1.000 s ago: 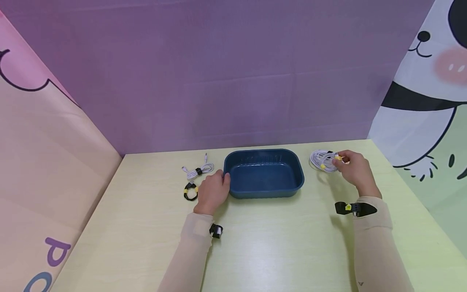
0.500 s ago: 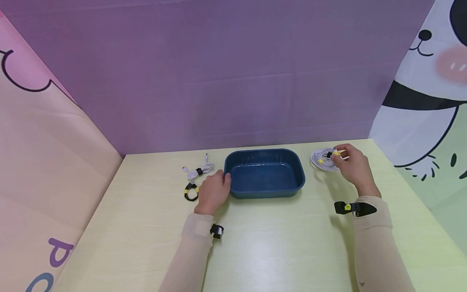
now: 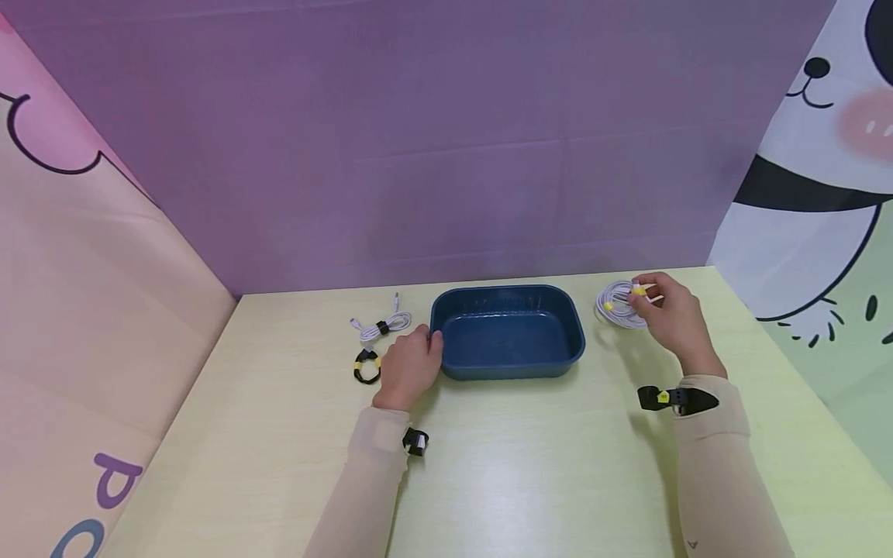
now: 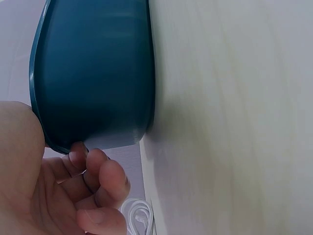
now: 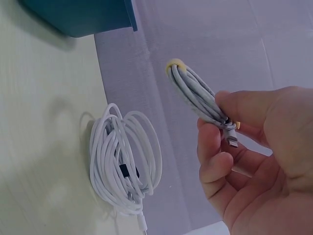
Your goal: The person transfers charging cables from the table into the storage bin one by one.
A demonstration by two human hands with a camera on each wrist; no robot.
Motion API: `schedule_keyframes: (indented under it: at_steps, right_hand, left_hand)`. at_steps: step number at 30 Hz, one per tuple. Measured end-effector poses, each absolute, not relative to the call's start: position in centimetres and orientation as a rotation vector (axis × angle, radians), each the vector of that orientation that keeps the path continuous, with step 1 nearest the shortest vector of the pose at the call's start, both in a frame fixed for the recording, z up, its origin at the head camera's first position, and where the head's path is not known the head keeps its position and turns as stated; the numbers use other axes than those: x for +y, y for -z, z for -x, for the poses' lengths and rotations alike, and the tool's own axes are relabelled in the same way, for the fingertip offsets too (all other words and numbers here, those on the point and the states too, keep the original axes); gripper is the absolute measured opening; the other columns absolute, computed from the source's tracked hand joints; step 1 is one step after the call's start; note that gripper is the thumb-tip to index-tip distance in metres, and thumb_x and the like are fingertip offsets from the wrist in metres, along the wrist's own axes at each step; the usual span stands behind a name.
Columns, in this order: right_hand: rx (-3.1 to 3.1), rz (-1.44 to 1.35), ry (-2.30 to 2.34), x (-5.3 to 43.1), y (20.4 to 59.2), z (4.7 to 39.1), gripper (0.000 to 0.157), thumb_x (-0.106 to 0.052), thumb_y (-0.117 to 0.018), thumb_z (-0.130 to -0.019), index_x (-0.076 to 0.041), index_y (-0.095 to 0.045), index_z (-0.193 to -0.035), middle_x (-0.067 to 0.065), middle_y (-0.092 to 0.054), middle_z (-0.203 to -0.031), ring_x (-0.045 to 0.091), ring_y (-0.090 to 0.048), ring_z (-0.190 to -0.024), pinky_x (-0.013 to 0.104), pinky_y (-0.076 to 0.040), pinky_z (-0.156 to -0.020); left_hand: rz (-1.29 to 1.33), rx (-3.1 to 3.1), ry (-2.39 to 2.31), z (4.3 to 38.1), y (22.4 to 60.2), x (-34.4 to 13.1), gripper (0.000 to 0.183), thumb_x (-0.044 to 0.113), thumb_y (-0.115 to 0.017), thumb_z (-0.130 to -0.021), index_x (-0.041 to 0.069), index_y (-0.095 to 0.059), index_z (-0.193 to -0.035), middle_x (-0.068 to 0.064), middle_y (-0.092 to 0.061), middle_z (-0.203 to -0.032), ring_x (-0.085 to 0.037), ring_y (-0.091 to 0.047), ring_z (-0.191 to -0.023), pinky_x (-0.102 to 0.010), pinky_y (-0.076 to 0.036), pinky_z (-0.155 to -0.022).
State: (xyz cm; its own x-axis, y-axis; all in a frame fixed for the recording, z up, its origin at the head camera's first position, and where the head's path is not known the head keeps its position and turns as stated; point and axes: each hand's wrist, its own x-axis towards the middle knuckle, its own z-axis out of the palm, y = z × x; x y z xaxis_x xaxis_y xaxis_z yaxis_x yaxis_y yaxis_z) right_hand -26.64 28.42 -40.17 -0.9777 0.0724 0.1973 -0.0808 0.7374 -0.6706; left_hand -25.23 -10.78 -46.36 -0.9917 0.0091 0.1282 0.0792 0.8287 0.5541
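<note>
1. We see a small cable bundle (image 5: 193,95) with a yellow band, raised off the table at the far right, grasped between thumb and fingers of the right hand (image 3: 675,324).
2. Just left of it sits a large white coil (image 5: 101,166) with a black strap, near the table's far edge; the right wrist view shows us a narrow gap between the two.
3. Further left, across a strip of bare wood, we have the blue basin (image 3: 509,370), upright near the far edge.
4. The left hand (image 3: 406,368) grips the basin's left rim, its fingers bent at the wall.
5. Close to the left of that hand we find a black cable ring (image 3: 367,380) with yellow bands; a white cable bundle (image 3: 383,328) lies beyond it.
6. The pale tabletop (image 3: 523,465) stretches broadly from the basin towards us.
7. A purple backdrop (image 3: 453,155) rises at the far edge; printed panels flank the left (image 3: 91,310) and right sides.
</note>
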Motion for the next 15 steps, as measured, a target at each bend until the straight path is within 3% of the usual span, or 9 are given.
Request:
schedule_keyframes:
  at_steps: [15]
  right_hand:
    - [-2.737,-0.011,-1.061,28.02,39.86,26.67,0.04,-0.025,-0.058,-0.104,-0.004,-0.056,-0.138,0.02,-0.059,-0.114,0.028,-0.055,-0.095,0.027,-0.045,-0.069]
  left_hand:
    - [0.077,-2.891,0.894,25.28,46.27,-10.75,0.036,0.032,-0.047,-0.107,0.012,-0.051,-0.077,-0.001,-0.043,-0.06,-0.02,-0.046,-0.049,-0.029,-0.028,-0.045]
